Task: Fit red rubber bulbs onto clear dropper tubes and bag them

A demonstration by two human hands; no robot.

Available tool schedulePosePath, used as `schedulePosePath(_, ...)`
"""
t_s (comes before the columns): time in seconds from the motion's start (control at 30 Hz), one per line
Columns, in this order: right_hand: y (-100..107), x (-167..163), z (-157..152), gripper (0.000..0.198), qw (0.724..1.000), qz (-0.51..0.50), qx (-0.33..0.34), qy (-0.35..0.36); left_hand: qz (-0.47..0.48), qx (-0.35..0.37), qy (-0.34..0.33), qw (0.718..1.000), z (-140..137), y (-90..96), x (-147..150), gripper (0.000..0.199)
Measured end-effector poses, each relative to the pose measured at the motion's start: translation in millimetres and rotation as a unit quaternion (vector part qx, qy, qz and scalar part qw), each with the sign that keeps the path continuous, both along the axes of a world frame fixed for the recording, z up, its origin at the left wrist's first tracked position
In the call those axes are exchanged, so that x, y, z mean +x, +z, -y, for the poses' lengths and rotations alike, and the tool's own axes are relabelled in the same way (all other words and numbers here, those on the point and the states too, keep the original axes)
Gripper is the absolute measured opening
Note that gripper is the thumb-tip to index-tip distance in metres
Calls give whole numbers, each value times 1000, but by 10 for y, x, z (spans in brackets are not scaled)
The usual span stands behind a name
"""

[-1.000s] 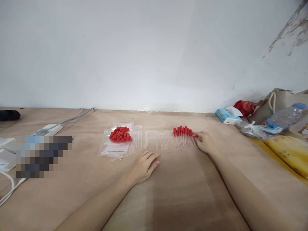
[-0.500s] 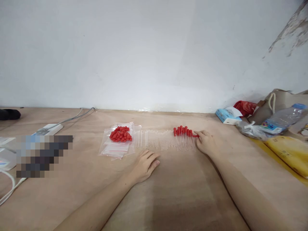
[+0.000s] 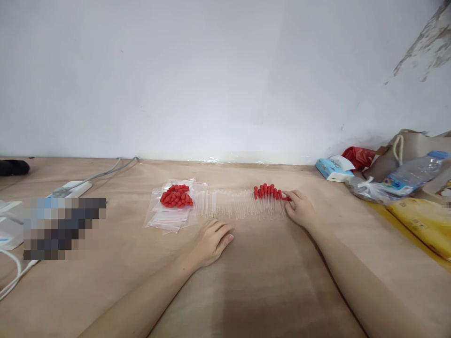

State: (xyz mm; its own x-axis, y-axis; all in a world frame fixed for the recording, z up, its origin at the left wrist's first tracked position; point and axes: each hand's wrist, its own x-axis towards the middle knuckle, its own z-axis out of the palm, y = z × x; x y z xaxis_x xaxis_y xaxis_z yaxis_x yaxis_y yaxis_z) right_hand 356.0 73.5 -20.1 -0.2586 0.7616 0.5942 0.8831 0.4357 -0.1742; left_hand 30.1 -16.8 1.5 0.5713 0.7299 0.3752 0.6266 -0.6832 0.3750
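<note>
My left hand [image 3: 214, 241] lies on the table with its fingers stretched out and holds nothing. Just beyond its fingertips runs a row of clear, thin tubes [image 3: 225, 204], side by side. At the right end of that row are several droppers with red rubber bulbs [image 3: 270, 189] fitted on their far ends. My right hand [image 3: 299, 209] is beside them, fingers closed around the red bulb of one dropper [image 3: 286, 198] lying at an angle. Part of that bulb is hidden by the fingers. A pile of loose red bulbs [image 3: 176, 196] sits on clear zip bags [image 3: 169, 218] at the left.
A blue tissue pack [image 3: 333, 170], a plastic bottle [image 3: 416, 173], a knotted clear bag [image 3: 366, 188] and a yellow package [image 3: 421, 224] stand along the right side. On the left are a power strip [image 3: 79, 188] with cables and a pixelated patch. A white wall [image 3: 225, 94] rises behind.
The fingers of my right hand have shifted very slightly at the red bulb. My left hand, the tubes and the bulb pile have stayed in place.
</note>
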Motion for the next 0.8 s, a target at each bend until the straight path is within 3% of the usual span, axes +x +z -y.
schedulePosePath(0.27, -17, 42, -16, 38, 998, 67, -2, 4, -4, -1, -2, 1000, -2, -3, -6, 26)
schedulePosePath(0.5, -16, 42, -8, 36, 999, 14, 50, -15, 1, 10, 9, 1000, -4, -42, -5, 25)
schedulePosePath(0.67, -64, 72, -13, 34, 996, -51, 67, -33, 27, 76, 121, 989, -37, -22, -3, 17)
schedulePosePath(0.8, -2, 4, 26, 27, 987, -140, 68, -36, -6, 98, 219, 971, -153, 92, -6, 12)
